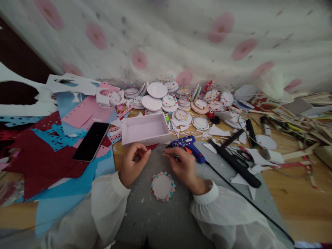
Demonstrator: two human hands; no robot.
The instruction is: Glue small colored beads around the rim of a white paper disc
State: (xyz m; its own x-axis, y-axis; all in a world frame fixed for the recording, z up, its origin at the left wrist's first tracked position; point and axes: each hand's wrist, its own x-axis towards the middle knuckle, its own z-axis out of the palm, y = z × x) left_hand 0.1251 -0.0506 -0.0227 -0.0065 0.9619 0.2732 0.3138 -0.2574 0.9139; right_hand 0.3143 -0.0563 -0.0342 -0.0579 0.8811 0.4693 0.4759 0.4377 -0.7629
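Observation:
A round white disc (163, 186) edged with small pink, blue and red pieces lies on the grey mat (155, 224) between my forearms. Above and left of it, my left hand (135, 163) is closed, thumb and forefinger tips brought together; anything in that pinch is too small to name. My right hand (183, 166) grips a thin dark tool (174, 155), its tip pointing left towards my left fingers. Just behind my right hand lies a blue glue gun (188, 145) with its cord running to the lower right. A pale open box (145, 129) stands behind my left hand.
Coloured paper sheets (52, 155) and a black phone (91, 141) cover the left. Decorated discs (169, 101) are heaped at the back by a flowered curtain (166, 41). On the right lie a long black tool (236, 164), scissors (243, 156) and wooden sticks (316, 121).

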